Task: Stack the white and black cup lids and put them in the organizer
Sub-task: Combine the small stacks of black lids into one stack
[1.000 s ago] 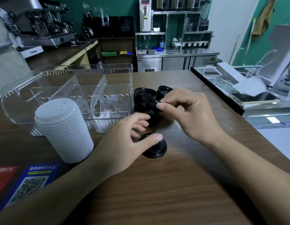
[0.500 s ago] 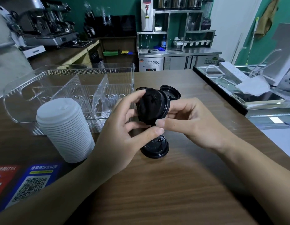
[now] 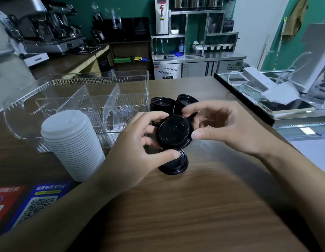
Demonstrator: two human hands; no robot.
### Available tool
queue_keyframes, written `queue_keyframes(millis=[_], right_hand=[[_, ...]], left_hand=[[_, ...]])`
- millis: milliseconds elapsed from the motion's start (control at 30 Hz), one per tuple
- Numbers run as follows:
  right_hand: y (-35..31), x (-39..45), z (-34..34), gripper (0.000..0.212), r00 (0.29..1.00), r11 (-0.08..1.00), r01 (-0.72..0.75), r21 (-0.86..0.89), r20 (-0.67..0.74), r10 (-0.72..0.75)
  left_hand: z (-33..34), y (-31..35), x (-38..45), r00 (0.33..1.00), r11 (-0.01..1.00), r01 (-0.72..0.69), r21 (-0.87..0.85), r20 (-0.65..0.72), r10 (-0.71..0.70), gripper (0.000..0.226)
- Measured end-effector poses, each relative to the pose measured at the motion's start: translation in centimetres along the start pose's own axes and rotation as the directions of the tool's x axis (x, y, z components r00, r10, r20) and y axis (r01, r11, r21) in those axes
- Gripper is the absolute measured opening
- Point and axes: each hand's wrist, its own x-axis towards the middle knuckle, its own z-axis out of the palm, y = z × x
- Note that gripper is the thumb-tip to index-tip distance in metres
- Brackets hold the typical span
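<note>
While my wooden counter (image 3: 194, 206) spreads out under everything, the clear plastic organizer (image 3: 76, 99) stands at its far left, its dividers upright and its compartments holding no lids. Just in front of it, touching or nearly touching its near wall, stands my tall stack of white lids (image 3: 72, 144), nested neatly and upright. Near the counter's left edge lie a blue QR code sticker (image 3: 41, 202) and a red sticker (image 3: 5, 199) beside it.

My left hand (image 3: 138, 151) comes in from the lower left, fingers curled round the left rim of a black lid (image 3: 174, 131) that I hold up off the counter, tilted so its round face looks back at me; my thumb reaches beneath it. My right hand (image 3: 229, 128) meets it from the other side, thumb and fingertips pinching the right rim, so both hands grip the same lid between them.

Directly below that lid, another black lid (image 3: 176, 165) lies flat on the wood, partly hidden by my left thumb. Behind my hands, more loose black lids (image 3: 163, 105) sit clustered on the counter just right of the organizer, some of them covered by my fingers, so I cannot count them.
</note>
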Motion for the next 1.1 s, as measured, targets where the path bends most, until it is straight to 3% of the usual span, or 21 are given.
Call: queue_keyframes(millis=[267,633,1100], right_hand=[[1.2,-0.2,0.3,0.046,0.998,0.988,-0.01,-0.156,0.056,0.019],[1.3,-0.6,0.8,0.042,0.978,0.908,0.003,-0.42,0.192,0.086],[2.5,-0.5,1.1,0.033,0.969,0.875,0.024,-0.484,0.227,0.099]], left_hand=[[-1.1,0.1,0.5,0.981,0.993,0.121,-0.004,0.156,-0.119,0.075],[-1.3,-1.0,0.2,0.953,0.917,0.066,0.394,0.247,-0.174,0.065],[-0.9,-1.4,0.0,0.938,0.867,0.034,0.497,0.283,-0.199,0.077]])
